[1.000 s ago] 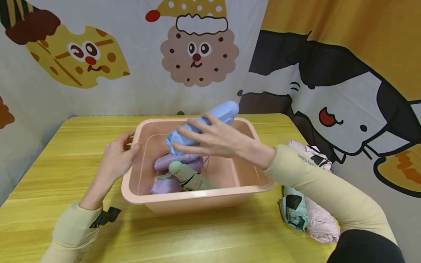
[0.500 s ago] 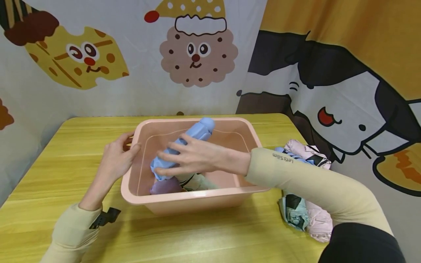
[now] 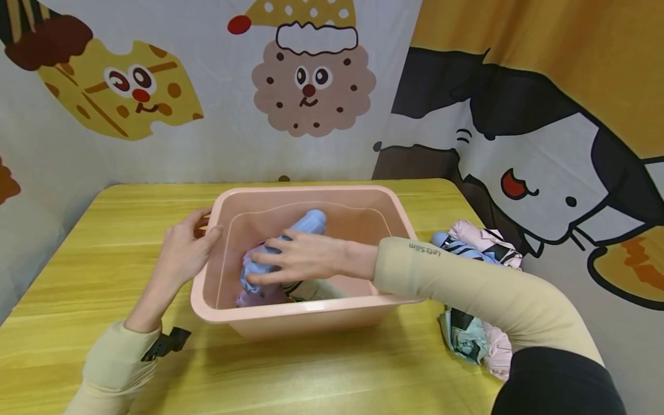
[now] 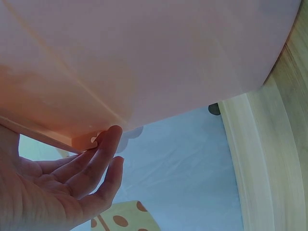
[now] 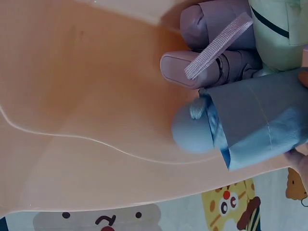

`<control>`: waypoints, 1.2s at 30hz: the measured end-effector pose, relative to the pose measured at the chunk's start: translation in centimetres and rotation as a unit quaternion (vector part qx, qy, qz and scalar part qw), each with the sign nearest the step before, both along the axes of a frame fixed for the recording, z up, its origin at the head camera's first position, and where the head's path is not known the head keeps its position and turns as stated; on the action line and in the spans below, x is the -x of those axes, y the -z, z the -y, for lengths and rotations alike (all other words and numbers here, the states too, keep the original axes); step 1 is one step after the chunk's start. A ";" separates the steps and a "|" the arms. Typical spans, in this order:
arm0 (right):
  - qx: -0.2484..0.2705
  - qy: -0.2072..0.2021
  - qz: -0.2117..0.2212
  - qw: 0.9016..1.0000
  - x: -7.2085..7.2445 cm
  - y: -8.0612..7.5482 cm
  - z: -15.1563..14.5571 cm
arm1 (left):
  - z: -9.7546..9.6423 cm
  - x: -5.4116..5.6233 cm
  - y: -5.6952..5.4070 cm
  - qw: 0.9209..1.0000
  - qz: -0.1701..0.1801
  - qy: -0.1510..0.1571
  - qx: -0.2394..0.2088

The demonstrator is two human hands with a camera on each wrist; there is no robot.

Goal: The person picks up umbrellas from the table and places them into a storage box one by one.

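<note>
My right hand (image 3: pixel 306 256) is down inside a pink plastic basin (image 3: pixel 311 309), holding a folded blue umbrella (image 3: pixel 310 222). Its fingers lie across the umbrella, which tilts over the others in the basin's left half. In the right wrist view, the blue umbrella (image 5: pixel 262 115) shows its rounded handle, with fingertips at the frame's right edge. Beside it lie purple umbrellas (image 5: pixel 219 67), one with a wrist strap, and a pale green umbrella (image 5: pixel 274 29). My left hand (image 3: pixel 184 251) grips the basin's left rim; in the left wrist view its fingers curl under the rim (image 4: pixel 43 134).
Right of the basin, partly behind my right sleeve, several folded umbrellas lie on the wooden table (image 3: pixel 290 374): a blue striped one (image 3: pixel 467 249), a pale pink one (image 3: pixel 467 230), a green one (image 3: pixel 464 340) and another pink one (image 3: pixel 497 351). A printed curtain (image 3: pixel 207 155) hangs behind.
My right hand has moved left and down into the basin, lowering the blue umbrella onto the purple ones. The left hand has stayed on the rim.
</note>
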State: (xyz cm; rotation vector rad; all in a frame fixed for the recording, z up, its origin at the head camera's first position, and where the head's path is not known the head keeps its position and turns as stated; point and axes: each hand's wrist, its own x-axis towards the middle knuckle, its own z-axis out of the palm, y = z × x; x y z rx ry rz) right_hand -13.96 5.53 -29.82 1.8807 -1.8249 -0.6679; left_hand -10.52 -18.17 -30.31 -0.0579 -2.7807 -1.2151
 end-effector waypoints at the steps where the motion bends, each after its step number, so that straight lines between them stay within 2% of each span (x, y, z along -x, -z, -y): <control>1: -0.002 0.001 0.004 1.000 0.0 0.0 0.0 | 0.0 0.0 0.0 1.000 0.000 0.000 0.000; 12: -0.035 0.035 0.040 0.998 0.1 -0.5 0.2 | 0.1 0.3 -0.1 1.000 -0.012 0.002 0.002; 22: -0.050 0.042 0.044 0.997 -0.3 -1.8 -0.2 | 0.1 0.3 -0.1 1.000 -0.015 0.000 0.002; 28: -0.033 0.045 0.031 0.998 -0.6 -3.2 -0.7 | 0.1 0.3 -0.2 1.000 -0.017 -0.001 0.004; 36: 0.018 0.081 0.025 0.996 -1.0 -6.0 -2.2 | 0.2 0.2 -0.2 1.000 -0.014 0.002 0.001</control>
